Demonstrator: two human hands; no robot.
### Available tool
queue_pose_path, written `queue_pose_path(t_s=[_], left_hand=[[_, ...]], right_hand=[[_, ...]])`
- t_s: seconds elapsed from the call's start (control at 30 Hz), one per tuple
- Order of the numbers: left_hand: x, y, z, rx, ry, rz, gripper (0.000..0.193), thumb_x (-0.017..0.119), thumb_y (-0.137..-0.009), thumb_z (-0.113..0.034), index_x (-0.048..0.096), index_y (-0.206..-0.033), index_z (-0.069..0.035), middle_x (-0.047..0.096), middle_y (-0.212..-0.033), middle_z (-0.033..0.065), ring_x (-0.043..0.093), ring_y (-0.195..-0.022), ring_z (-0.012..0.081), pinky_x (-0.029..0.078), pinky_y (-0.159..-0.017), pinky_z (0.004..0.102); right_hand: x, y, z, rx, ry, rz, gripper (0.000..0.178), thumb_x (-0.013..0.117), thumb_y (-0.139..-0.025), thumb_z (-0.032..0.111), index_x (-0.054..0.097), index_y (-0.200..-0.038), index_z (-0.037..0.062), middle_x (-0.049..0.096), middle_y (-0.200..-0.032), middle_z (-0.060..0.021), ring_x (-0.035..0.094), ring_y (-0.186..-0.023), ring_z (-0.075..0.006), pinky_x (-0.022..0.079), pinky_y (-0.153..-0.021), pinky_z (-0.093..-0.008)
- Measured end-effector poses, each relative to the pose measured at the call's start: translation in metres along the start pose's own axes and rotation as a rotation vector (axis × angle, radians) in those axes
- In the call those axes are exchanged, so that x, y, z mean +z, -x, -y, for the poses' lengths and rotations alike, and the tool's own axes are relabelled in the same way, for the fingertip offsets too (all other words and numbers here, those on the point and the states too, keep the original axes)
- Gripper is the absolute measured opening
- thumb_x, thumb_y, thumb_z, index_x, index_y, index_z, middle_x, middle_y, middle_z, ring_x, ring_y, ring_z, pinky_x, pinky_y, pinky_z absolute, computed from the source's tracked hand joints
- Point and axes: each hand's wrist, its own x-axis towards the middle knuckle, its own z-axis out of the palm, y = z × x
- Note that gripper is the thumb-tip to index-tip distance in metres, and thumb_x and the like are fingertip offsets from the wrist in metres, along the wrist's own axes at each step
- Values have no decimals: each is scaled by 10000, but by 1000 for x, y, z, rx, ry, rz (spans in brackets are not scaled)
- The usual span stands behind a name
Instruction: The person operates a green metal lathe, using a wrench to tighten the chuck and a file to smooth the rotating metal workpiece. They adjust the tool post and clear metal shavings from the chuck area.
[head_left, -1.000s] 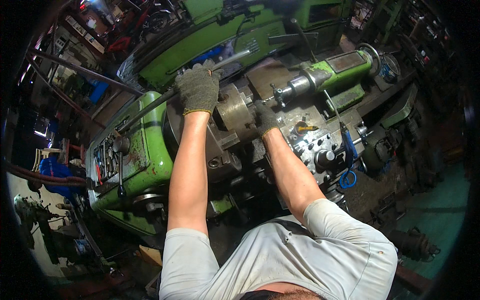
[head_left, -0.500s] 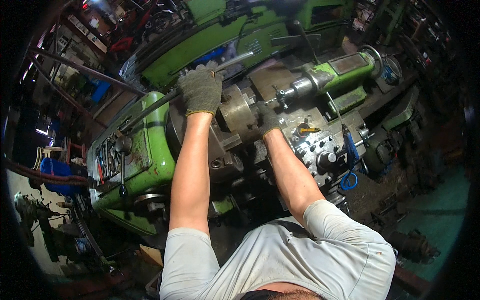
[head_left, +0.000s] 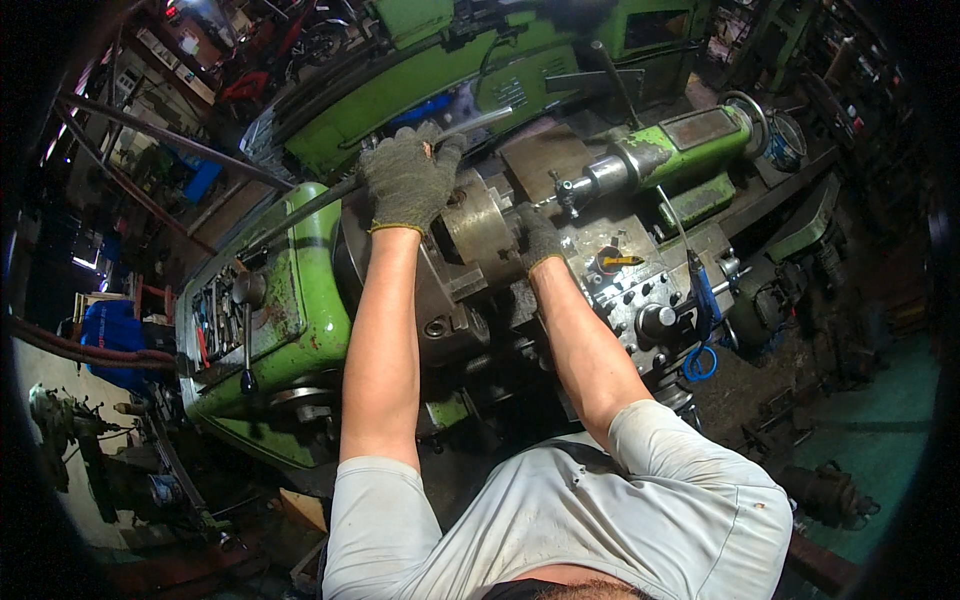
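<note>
My left hand (head_left: 408, 183), in a grey knitted glove with a yellow cuff, is closed around a long metal bar (head_left: 300, 217). The bar slants across the green lathe's headstock, and its bright end sticks out beyond my thumb. Below it, the chuck's jaws surround a thick cylindrical metal workpiece (head_left: 474, 228). At the right end of that workpiece is my right hand (head_left: 543, 238), also gloved, fingers curled against it; the fingertips are partly hidden in shadow. A drill chuck (head_left: 568, 192) holding a thin bit points toward the workpiece just beyond this hand.
The green tailstock (head_left: 685, 140) stands at the right. Nearer me is the bolted tool post (head_left: 655, 320), beside a blue-handled air gun (head_left: 702, 295). Small tools fill a tray (head_left: 215, 325) on the headstock, next to a lever (head_left: 247, 340). Another green machine (head_left: 400, 110) stands behind.
My left hand and the bar have shifted very slightly to the right and down. My right hand stays at the workpiece's end.
</note>
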Motion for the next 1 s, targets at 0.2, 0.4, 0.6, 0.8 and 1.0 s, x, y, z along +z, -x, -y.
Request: queue_pose_path(t_s=[0.2,0.4,0.6,0.8,1.0], left_hand=[[1,-11,-7,47,53,-14,443,561,-1008,-528,758,-1073,-137,707,-989,164,692,-970,382,479,-833,550],[8,3,7,24,14,-64,426,562,-1011,-514,752,-1059,-136,703,-978,163,688,-954,387,476,-809,550],[8,-2,4,46,66,-89,429,570,-1003,-517,748,-1051,-130,696,-961,157,677,-924,393,476,-801,554],[9,2,11,28,51,-60,436,569,-1005,-519,748,-1040,-123,695,-955,162,679,-934,395,478,-800,555],[12,-6,4,45,46,-68,431,569,-1012,-499,753,-994,-110,708,-970,167,682,-918,394,486,-800,544]], right_hand=[[-71,-69,-22,-526,866,128,733,871,-670,231,631,-1341,61,703,-1208,-201,671,-1108,-405,555,-951,-429],[-9,-18,-4,203,-152,32,593,804,-828,163,625,-1386,72,692,-1270,-144,661,-1146,-289,559,-958,-395],[-49,-61,-23,-98,200,262,411,712,-967,210,649,-1361,114,676,-1263,-97,649,-1115,-223,574,-891,-372],[-21,-30,-18,25,58,111,254,699,-1007,287,693,-1177,98,721,-1072,-70,678,-949,-202,565,-771,-375],[-15,-19,-2,-28,50,49,239,689,-1017,309,698,-1136,101,718,-1022,-59,672,-895,-190,554,-729,-379]])
